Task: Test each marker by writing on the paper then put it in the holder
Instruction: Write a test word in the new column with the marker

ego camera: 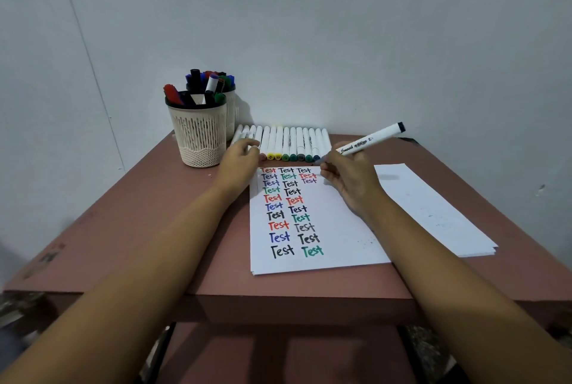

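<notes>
- On the reddish-brown wooden table [139,213], set against a pale grey wall, a white sheet of paper [337,229] lies in front of the person. The word "Test" is written on it many times in black, red, blue and green.
- The right hand [346,179] grips a white marker with a black end [368,139], fingers curled round its lower barrel. The marker is tilted, its end up and to the right.
- Its dark tip sits at the top edge of the paper, just beside the last "Test" of the third line. Whether it touches the sheet cannot be told.
- The left hand [240,164] rests at the paper's top left corner, its fingers bent over the left end of a row of white markers with coloured caps [288,142]. Whether they pinch one cannot be told.
- That row lies side by side along the far edge of the table, beyond the paper.
- At far left stands a cream lattice plastic holder with a black rim [199,133], with several markers standing in it.
- A second, similar holder [230,105] stands just behind it, also filled with markers.
- A stack of blank white sheets [433,207] lies to the right, partly under the written sheet.
</notes>
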{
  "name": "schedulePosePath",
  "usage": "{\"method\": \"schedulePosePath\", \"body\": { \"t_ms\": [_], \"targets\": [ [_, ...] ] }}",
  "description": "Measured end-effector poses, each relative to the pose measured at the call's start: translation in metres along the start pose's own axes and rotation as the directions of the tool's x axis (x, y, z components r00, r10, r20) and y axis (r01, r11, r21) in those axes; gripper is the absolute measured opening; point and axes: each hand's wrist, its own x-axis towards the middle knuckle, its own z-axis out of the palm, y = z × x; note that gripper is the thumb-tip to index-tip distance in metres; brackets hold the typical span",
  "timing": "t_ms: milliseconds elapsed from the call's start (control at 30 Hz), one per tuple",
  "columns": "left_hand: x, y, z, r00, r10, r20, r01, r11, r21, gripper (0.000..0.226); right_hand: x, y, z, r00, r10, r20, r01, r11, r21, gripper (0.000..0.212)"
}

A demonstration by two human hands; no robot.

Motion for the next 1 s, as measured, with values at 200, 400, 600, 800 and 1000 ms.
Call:
{"method": "schedulePosePath", "body": {
  "t_ms": [200,400,600,800,1000],
  "targets": [
    [0.003,-0.001,0.001,0.992,-0.107,-0.07,0.098,0.988,-0.119,0.029,0.001,0.009,0.003,0.994,-0.095,0.048,0.105,0.943,-0.315,0.018],
    [0.002,-0.001,0.003,0.994,-0.088,-0.058,0.083,0.992,-0.091,0.024,0.001,0.012,0.004,0.996,-0.092,0.014,0.09,0.924,-0.371,0.012],
    [0.004,-0.005,0.002,0.996,-0.082,-0.044,0.078,0.994,-0.077,0.021,0.001,0.013,0.004,0.995,-0.085,0.054,0.099,0.925,-0.366,0.012],
    [0.004,-0.006,0.002,0.997,-0.067,-0.037,0.064,0.995,-0.077,0.018,0.001,0.014,0.005,0.994,-0.097,0.055,0.111,0.916,-0.386,0.014],
    [0.005,-0.007,0.003,0.998,-0.062,-0.034,0.06,0.996,-0.062,0.018,0.001,0.013,0.004,0.994,-0.103,0.019,0.103,0.929,-0.356,0.015]
  ]
}}
